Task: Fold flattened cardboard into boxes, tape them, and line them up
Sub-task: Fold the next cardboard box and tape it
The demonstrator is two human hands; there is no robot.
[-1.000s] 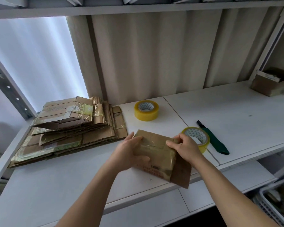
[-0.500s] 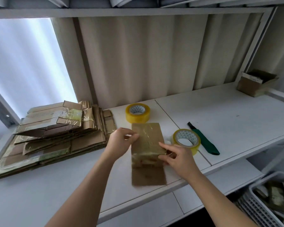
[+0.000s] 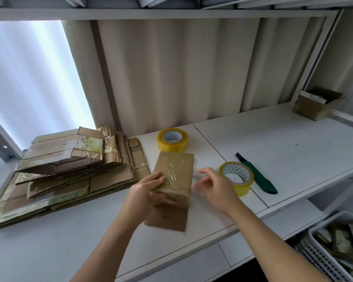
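Note:
A small brown cardboard box [image 3: 174, 176], partly folded and covered in old clear tape, lies on the white shelf [image 3: 273, 143] with one flap spread toward me. My left hand [image 3: 145, 190] holds its near left edge, fingers on top. Blurred with motion, my right hand [image 3: 214, 186] hovers just right of the box with its fingers spread, holding nothing. A yellow tape roll [image 3: 236, 178] lies flat right beside that hand. A second yellow tape roll [image 3: 172, 140] sits behind the box. A stack of flattened cardboard [image 3: 65, 169] lies to the left.
A green-handled knife [image 3: 257, 177] lies right of the near tape roll. One open-topped cardboard box [image 3: 318, 103] stands at the shelf's far right corner. A white plastic basket [image 3: 338, 251] with cardboard scraps sits below at the lower right. A corrugated wall backs the shelf.
The box has been laid down on the shelf with its flap toward me. My right hand has let go of it and moved right, toward the near tape roll.

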